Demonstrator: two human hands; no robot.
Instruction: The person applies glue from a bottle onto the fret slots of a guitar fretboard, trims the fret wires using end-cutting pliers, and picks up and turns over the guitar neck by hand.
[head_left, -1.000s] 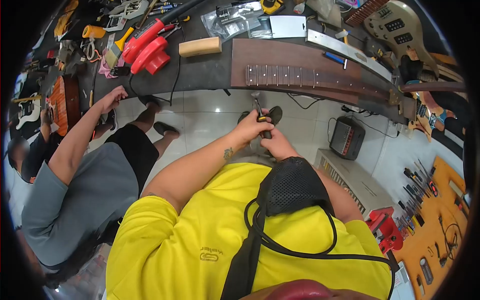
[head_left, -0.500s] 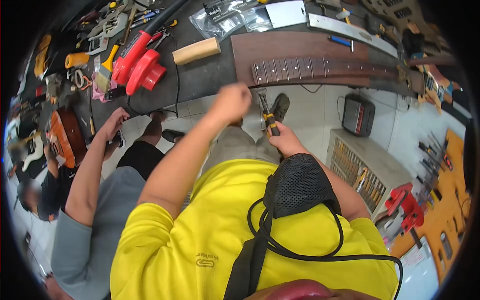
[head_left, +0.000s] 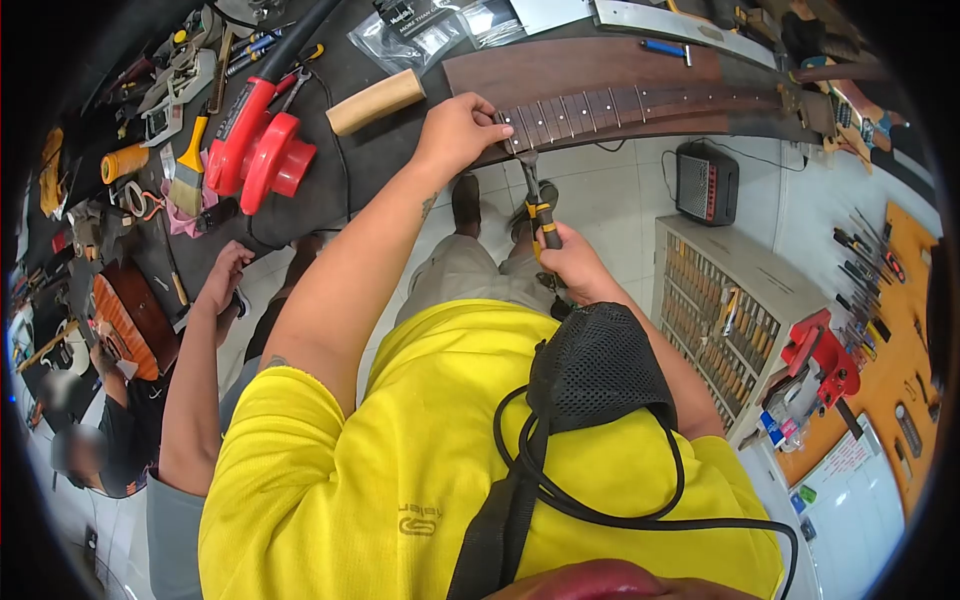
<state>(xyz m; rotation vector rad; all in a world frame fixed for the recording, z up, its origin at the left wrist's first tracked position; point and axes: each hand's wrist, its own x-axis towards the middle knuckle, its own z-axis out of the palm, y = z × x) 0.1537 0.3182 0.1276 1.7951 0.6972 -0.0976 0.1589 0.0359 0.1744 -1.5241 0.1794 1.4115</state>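
A dark guitar neck with metal frets and small dots lies along the bench's front edge. My left hand is at its left end, with fingers curled and the thumb against the fretboard; anything small between the fingertips is hidden. Below that end, my right hand grips pliers with black and yellow handles. Their metal head points up at the neck's edge, close to or touching it.
Behind the neck lies a brown board with a blue-handled tool. A wooden block, a red blower and a brush are to the left. A co-worker's hand is near the bench edge. A drawer cabinet stands right.
My left hand has moved from in front of the bench up to the neck's left end. The pliers stay in my right hand near the neck's edge. The whole view has shifted slightly.
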